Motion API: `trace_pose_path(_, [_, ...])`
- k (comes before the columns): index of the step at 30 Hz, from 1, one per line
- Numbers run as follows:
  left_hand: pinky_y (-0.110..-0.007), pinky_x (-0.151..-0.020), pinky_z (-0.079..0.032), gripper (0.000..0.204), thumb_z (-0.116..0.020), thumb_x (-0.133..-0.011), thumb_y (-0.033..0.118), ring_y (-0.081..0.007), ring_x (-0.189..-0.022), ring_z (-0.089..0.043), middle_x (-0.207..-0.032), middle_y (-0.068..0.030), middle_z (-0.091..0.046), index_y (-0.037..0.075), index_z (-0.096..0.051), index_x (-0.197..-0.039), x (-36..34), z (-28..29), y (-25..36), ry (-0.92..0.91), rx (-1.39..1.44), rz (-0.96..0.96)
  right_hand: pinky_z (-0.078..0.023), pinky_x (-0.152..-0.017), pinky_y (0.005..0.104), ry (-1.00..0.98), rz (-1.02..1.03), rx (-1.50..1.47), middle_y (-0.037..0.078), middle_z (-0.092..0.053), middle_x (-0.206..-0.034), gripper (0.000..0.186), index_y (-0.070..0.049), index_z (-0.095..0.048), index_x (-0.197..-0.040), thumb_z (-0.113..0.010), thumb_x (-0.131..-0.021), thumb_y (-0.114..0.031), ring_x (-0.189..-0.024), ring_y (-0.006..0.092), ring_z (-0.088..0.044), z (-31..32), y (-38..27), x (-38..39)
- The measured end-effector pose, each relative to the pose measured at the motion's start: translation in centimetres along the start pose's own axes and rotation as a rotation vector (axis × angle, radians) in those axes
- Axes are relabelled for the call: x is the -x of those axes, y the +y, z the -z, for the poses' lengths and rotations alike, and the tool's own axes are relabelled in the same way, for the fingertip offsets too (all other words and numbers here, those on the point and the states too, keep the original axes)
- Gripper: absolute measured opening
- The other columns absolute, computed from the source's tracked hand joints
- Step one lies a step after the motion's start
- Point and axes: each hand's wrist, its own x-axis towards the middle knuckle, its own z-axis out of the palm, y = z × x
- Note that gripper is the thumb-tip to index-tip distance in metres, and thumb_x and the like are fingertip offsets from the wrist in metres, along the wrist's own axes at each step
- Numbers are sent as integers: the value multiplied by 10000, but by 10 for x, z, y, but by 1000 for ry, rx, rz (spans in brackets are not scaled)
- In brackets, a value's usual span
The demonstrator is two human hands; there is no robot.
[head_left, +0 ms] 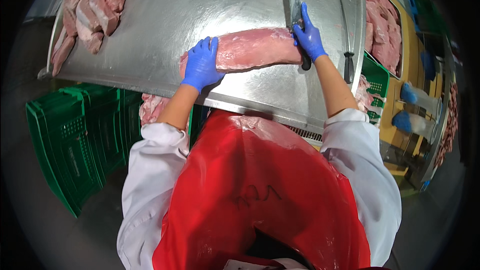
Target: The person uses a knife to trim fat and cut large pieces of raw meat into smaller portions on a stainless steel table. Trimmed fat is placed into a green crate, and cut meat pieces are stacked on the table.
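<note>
Both forearms are reaching forward, bare below rolled white sleeves. The left hand [201, 65], gloved blue, is lying flat, fingers together. The right hand [309, 35], also gloved, is curling closed, wrist angled inward.

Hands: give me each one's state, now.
Left hand: open, flat on the pork loin.
Right hand: closed around the knife.

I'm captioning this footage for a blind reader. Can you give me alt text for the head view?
A person in blue gloves presses the left hand on a long cut of raw pink meat on a steel table, while the right hand holds a knife at its far end. More meat pieces are piled at the table's left.
</note>
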Motion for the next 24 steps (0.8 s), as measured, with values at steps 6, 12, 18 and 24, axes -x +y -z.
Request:
trace_pose_path(6, [-444,-918,-533,642,-767,-739,239,-399,-1103,-643,-1226,-276,-623,-42,-522,-1261,-67,16,-15,-430,301,120,-555,-516,278,266,7,-462,75,-641,-857,859,-279,-96,-1621,-573,-960,-8,-604,141,-636,24,54,55])
trace_pose_path(12, [-415,-984,-533,715,-767,-794,275,-318,-1168,-629,-1355,-162,-597,56,-493,-1417,-29,-33,-28,-1064,2177,740,-583,-571,270,540,-13,-659,100,-619,-929,837,-176,-91,-1622,-538,-954,57,-639,122,-598,63,71,150])
trace_pose_path(18, [-394,-971,-520,391,-597,-956,345,-309,-1088,-660,-1208,-152,-679,92,-630,-1253,23,-37,45,-1299,1019,76,-568,-561,296,704,-162,-623,124,-627,-1013,831,-149,-121,-1620,-535,-937,81,-650,154,-622,72,84,256])
trace_pose_path(24, [-534,-1037,-408,687,-813,-704,311,-404,-1221,-526,-1333,-182,-548,92,-560,-1304,-111,13,119,-98,176,-1178,-553,-602,299,906,-191,-658,106,-608,-962,806,-138,-125,-1622,-532,-955,61,-579,139,-558,74,86,307])
